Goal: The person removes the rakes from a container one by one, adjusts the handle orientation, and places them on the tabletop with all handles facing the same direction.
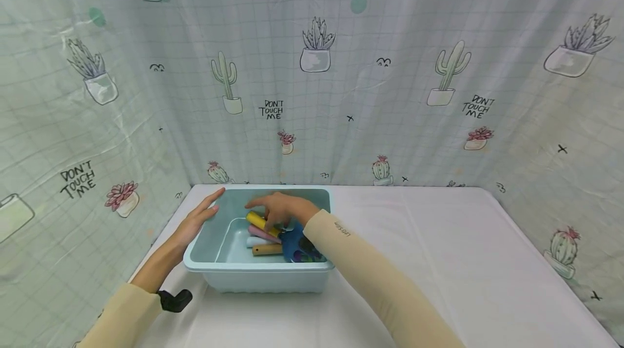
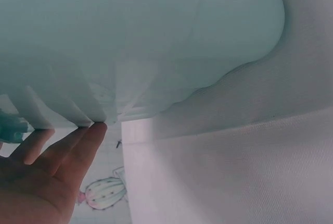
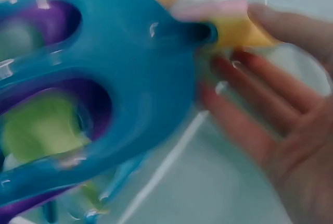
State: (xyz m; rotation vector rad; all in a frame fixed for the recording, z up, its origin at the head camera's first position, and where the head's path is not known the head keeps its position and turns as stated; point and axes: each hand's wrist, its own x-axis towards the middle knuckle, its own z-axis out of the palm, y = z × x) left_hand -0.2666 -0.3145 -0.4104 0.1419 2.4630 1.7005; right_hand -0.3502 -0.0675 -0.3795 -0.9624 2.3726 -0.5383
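My right hand [image 1: 280,210] reaches into a light blue plastic basin [image 1: 263,280], fingers spread around a yellow handle [image 1: 262,223]. In the right wrist view the thumb lies over the yellow handle [image 3: 237,31], and the other fingers extend below it. Beside it is a glossy blue rounded toy [image 3: 151,73] with purple-lined openings and a green piece showing inside; the right forearm partly covers it in the head view. My left hand [image 1: 192,223] rests at the basin's left rim, its fingers straight and fingertips against the outer wall [image 2: 156,41].
Pink [image 1: 263,234], pale blue [image 1: 258,242] and tan [image 1: 267,250] rod-like pieces lie beside the yellow one in the basin. The basin stands on a white-covered table [image 1: 414,239]. A cactus-print curtain [image 1: 341,93] rises at the back and sides.
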